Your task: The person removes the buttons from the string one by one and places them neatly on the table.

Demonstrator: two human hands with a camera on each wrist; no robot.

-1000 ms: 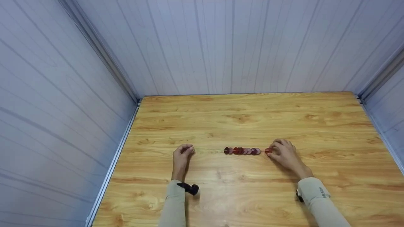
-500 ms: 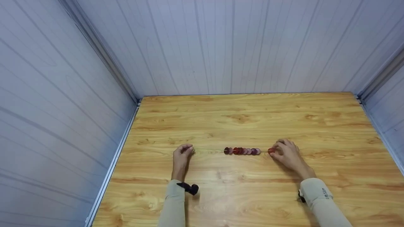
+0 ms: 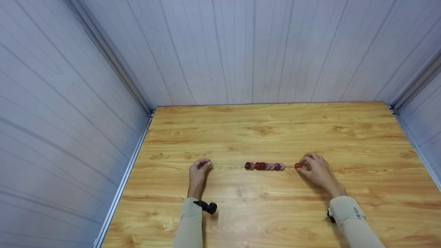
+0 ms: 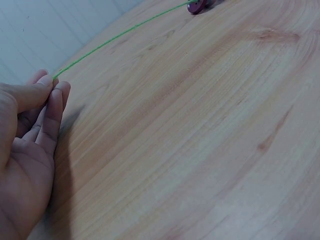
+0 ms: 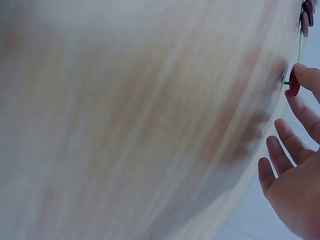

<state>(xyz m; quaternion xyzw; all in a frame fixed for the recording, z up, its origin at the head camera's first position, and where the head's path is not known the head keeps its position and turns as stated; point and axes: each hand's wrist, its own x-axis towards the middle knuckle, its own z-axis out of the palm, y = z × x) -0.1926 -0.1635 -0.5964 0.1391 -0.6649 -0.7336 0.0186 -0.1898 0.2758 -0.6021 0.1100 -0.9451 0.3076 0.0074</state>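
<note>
A green string (image 4: 115,39) runs taut between my two hands. My left hand (image 3: 198,175) pinches its left end between thumb and fingertips, low over the wooden table. At the other end, my right hand (image 3: 317,171) pinches a red button (image 5: 294,84) between thumb and index finger, the other fingers spread. A short knotted bit of string (image 5: 285,82) shows at that button's face in the right wrist view. Between the hands, a row of overlapping buttons (image 3: 272,166) in dark red, red, pink and purple hangs threaded on the string, with a gap before the held button.
The wooden table (image 3: 262,131) has a light wood grain. Pale panel walls (image 3: 234,51) stand behind it and at both sides. A black wrist camera (image 3: 208,207) is strapped on the left sleeve.
My right hand has shifted slightly to the right with the red button, widening the gap to the row. My left hand and the row have stayed nearly still.
</note>
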